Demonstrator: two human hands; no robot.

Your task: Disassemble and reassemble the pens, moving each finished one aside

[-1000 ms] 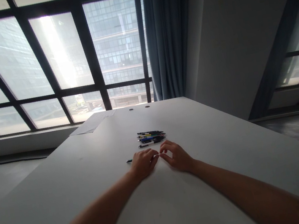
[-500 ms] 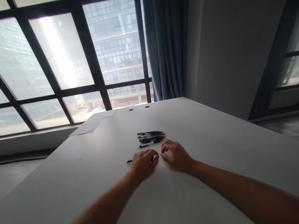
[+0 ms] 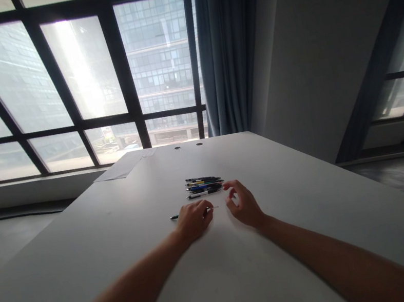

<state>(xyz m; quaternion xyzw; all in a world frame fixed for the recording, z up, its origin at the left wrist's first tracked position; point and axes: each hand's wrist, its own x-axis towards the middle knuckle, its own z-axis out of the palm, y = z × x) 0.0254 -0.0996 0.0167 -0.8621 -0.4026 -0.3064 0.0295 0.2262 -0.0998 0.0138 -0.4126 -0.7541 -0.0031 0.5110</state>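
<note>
My left hand [image 3: 194,220] rests on the white table [image 3: 223,272], closed over a dark pen [image 3: 175,217]. The pen's end sticks out to the left of the hand, and a thin point shows to the right of the fingers. My right hand [image 3: 245,205] hovers just right of that point, apart from it, with thumb and forefinger curled toward each other. Whether it pinches something small I cannot tell. A neat row of several pens [image 3: 204,186] in black, blue and yellow lies just beyond both hands.
Sheets of paper [image 3: 123,167] lie at the table's far left corner, near two round cable holes [image 3: 188,145]. Large windows stand behind the table and a blue curtain [image 3: 226,47] hangs at the right. The table's right edge drops to the floor.
My right hand has drawn away from my left hand, to the right and slightly up toward the row of pens. A thin point of the pen now shows beside my left hand.
</note>
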